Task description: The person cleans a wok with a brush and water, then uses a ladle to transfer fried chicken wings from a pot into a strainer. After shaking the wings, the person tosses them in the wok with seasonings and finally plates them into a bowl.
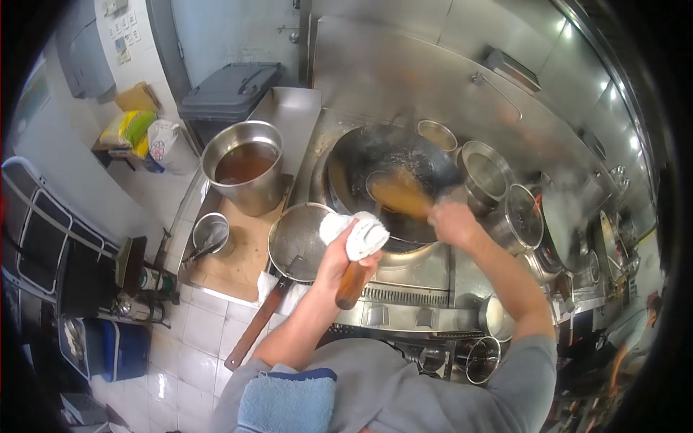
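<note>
A dark wok (422,155) sits on the stove, some food bits and a wet sheen on its inner wall. My left hand (338,260) is wrapped round a wooden handle (351,286) together with a folded white cloth (357,232), at the wok's near left side. Over the wok's near right part, my right hand (453,219) is closed on something that points left into the wok. A brown-yellow blurred shape (399,195) extends from that hand; whether it is a utensil or food is unclear.
A steel pot of brown liquid (249,163), a small pot (211,232) and a long-handled strainer (297,238) stand left of the wok. Steel bowls (487,170) and pots (523,216) crowd the right. Another person's arm (616,368) shows at the far right.
</note>
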The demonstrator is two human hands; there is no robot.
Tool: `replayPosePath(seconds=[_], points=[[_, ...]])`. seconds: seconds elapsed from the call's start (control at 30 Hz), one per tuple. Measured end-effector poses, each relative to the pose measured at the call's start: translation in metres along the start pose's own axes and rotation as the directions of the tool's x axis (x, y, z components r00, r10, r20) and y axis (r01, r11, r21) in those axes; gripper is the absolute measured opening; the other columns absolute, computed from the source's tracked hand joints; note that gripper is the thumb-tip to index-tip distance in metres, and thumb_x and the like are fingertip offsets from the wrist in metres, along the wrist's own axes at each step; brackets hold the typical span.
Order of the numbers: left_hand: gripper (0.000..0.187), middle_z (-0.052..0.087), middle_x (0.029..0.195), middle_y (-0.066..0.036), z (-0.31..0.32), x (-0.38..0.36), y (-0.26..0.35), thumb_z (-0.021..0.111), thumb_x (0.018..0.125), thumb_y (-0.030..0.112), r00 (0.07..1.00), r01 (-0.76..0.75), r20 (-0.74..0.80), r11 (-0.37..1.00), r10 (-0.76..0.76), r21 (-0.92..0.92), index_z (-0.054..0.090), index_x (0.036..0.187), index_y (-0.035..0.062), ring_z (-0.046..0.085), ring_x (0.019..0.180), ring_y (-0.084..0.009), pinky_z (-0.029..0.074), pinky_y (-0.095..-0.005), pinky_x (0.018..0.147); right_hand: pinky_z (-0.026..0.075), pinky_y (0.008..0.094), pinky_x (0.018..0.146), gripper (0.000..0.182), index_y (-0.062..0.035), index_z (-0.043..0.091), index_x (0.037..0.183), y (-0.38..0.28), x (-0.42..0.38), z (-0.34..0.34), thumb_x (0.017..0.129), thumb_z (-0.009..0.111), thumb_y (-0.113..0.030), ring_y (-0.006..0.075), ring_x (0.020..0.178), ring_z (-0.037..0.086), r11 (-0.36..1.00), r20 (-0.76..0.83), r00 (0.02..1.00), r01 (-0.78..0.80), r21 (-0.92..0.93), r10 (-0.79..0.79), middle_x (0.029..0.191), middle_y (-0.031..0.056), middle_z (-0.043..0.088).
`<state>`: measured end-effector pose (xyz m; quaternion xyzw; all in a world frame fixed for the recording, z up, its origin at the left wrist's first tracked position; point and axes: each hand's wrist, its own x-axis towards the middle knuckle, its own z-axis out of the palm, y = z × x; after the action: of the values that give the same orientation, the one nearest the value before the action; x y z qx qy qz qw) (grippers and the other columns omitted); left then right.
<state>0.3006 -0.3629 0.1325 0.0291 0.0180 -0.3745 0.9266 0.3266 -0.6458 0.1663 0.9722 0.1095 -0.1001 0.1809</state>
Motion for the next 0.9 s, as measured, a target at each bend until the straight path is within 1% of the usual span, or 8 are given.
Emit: replayPosePath(seconds=[0.17,0.2,0.27,0.33,0.4,0.53,0.73,0.9], points=[[0.026,0.065,0.089,-0.002,-0.007,-0.005,0.042,0.055,0.097,0.034,0.950,0.303,-0.237,0.776,-0.202,0.553,0.059,0.107,0.0102,0.056,0.067,-0.0070,0.041,-0.0217,0.045,0.053,0.0446,0.082,0.047,-0.0209,0.061,0.125,0.078,-0.011,-0.037,0.078,0.061,-0.019,0.0316,0.098,0.066,0.944,-0.112,0.941,-0.306,0.124,0.320,0.102,0.0168,0.067],[0.037,0.067,0.098,-0.003,0.032,-0.018,0.037,0.063,0.093,0.035,0.856,0.405,-0.512,0.523,0.071,0.750,0.058,0.118,0.0075,0.061,0.082,-0.0102,0.049,-0.0249,0.062,0.053,0.0449,0.084,0.050,-0.0226,0.060,0.127,0.090,-0.014,-0.043,0.077,0.062,-0.019,0.0321,0.099,0.066,0.901,-0.157,0.889,-0.413,0.130,0.430,0.107,0.0167,0.067],[0.061,0.061,0.121,-0.015,0.009,-0.020,0.084,0.072,0.085,0.033,0.959,0.208,-0.257,-0.314,-0.123,0.926,0.049,0.134,0.0039,0.059,0.111,-0.0262,0.044,-0.0349,0.098,0.052,0.0425,0.087,0.057,-0.0215,0.056,0.132,0.123,-0.018,-0.036,0.076,0.066,-0.021,0.0304,0.101,0.066,0.818,-0.301,0.812,-0.328,0.471,0.499,0.115,0.0156,0.065],[0.049,0.053,0.123,-0.025,0.008,-0.027,0.102,0.068,0.078,0.015,0.956,-0.026,-0.284,-0.984,-0.076,0.179,0.055,0.125,0.0119,0.058,0.109,-0.0407,0.050,-0.0456,0.089,0.050,0.0386,0.091,0.068,-0.0200,0.051,0.138,0.141,-0.011,-0.004,0.074,0.071,-0.020,0.0276,0.105,0.065,0.569,-0.360,0.740,-0.037,0.821,0.568,0.123,0.0145,0.063],[0.038,0.052,0.118,-0.020,-0.002,-0.029,0.112,0.060,0.082,0.009,0.978,-0.006,-0.209,-0.992,0.022,-0.129,0.057,0.119,0.0183,0.062,0.099,-0.0352,0.055,-0.0432,0.072,0.045,0.0321,0.097,0.082,-0.0161,0.044,0.144,0.112,0.006,0.030,0.070,0.079,-0.015,0.0207,0.113,0.059,0.158,-0.286,0.743,0.240,0.958,0.605,0.129,0.0122,0.060],[0.039,0.052,0.110,-0.016,-0.049,-0.043,0.154,0.055,0.085,0.006,0.997,0.013,-0.066,-0.960,0.033,-0.279,0.058,0.118,0.0255,0.063,0.091,-0.0314,0.056,-0.0399,0.062,0.046,0.0346,0.099,0.083,-0.0216,0.050,0.140,0.094,0.042,0.081,0.062,0.080,-0.024,0.0267,0.117,0.058,0.520,0.078,0.983,-0.154,0.840,0.164,0.135,0.0139,0.056],[0.043,0.054,0.097,-0.012,-0.123,-0.070,0.137,0.060,0.077,0.003,0.977,0.130,0.182,-0.985,0.107,-0.116,0.061,0.113,0.0253,0.062,0.080,-0.0324,0.054,-0.0430,0.055,0.051,0.0280,0.085,0.081,-0.0158,0.045,0.144,0.137,-0.041,0.036,0.068,0.073,-0.011,0.0155,0.099,0.062,-0.027,-0.005,0.937,0.016,1.000,0.350,0.116,0.0083,0.066],[0.063,0.054,0.115,-0.018,-0.145,-0.062,0.088,0.069,0.070,0.006,0.937,0.177,0.273,-0.970,0.218,0.169,0.055,0.128,0.0259,0.064,0.084,-0.0405,0.054,-0.0483,0.064,0.051,0.0333,0.087,0.080,-0.0219,0.047,0.143,0.125,-0.060,0.060,0.068,0.074,-0.011,0.0219,0.098,0.064,0.520,-0.100,0.958,-0.057,0.852,0.270,0.117,0.0115,0.066]])
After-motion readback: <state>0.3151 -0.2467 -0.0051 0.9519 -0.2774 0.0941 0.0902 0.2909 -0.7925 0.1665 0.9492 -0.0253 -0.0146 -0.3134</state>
